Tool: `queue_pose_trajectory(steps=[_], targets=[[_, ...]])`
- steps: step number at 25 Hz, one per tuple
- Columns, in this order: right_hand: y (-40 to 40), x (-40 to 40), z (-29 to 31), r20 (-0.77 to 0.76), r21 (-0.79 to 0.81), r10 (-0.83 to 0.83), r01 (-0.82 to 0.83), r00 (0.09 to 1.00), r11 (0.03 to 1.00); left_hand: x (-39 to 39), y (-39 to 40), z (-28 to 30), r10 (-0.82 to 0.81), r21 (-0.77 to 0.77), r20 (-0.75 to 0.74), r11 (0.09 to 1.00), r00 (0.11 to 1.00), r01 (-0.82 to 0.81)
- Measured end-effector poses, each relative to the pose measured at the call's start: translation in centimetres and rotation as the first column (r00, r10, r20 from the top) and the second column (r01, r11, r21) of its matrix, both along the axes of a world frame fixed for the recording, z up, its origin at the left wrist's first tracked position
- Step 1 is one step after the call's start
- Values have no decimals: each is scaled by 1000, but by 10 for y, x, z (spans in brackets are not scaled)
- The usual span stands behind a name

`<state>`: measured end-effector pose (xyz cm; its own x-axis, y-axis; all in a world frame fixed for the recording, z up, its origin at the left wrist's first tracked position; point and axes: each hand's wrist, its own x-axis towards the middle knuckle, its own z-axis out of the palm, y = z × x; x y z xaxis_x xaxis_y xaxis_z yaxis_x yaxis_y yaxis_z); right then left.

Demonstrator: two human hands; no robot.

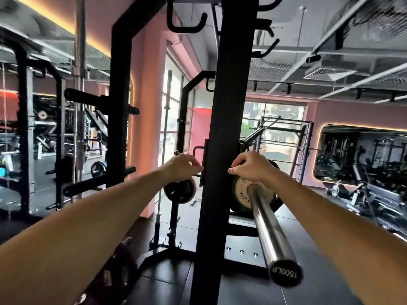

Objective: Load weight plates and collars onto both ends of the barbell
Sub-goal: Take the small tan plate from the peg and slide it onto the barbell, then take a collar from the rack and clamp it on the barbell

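Note:
The chrome barbell sleeve (267,225) runs from its black end cap (286,275) at the lower right up to a weight plate (241,195) with a pale face and dark rim, seated far in on the sleeve. My right hand (251,166) lies over the top rim of that plate, fingers curled down towards the rack upright (220,139). My left hand (184,166) is on the other side of the upright, fingers bent with the tips by a black bracket (206,161). I cannot tell whether it holds anything. No collar is visible.
A small black plate (179,191) hangs on a storage stand just below my left hand. Another plate (120,269) lies low at the left. More racks stand to the left (116,106), with machines and a wall mirror (361,155) at the right.

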<state>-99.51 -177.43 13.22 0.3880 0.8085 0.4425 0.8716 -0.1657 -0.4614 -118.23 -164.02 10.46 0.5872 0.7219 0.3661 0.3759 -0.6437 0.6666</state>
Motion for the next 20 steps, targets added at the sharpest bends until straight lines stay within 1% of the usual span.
queue_pose_trajectory(steps=[1,3,6,11,15,20], targets=[[6,-25,-1,-19,-12,29,-30,999,999,-29,2,-3,19,14,-16,1000,1000,-19],[20,-80,-8,-44,-46,85,-87,995,995,-88,7,-14,63,-9,-35,998,997,-63],[48,-163,-26,-1,-110,147,-146,989,983,-180,20,-32,126,-34,-45,991,991,-127],[95,-262,-49,-21,-120,233,-234,972,965,-301,44,-40,215,-4,-69,976,974,-216],[145,-307,-50,4,-107,259,-258,966,960,-353,78,-39,285,-19,-16,958,958,-285],[213,-325,-57,-64,5,267,-267,962,964,-376,136,-48,294,-77,70,954,953,-288]])
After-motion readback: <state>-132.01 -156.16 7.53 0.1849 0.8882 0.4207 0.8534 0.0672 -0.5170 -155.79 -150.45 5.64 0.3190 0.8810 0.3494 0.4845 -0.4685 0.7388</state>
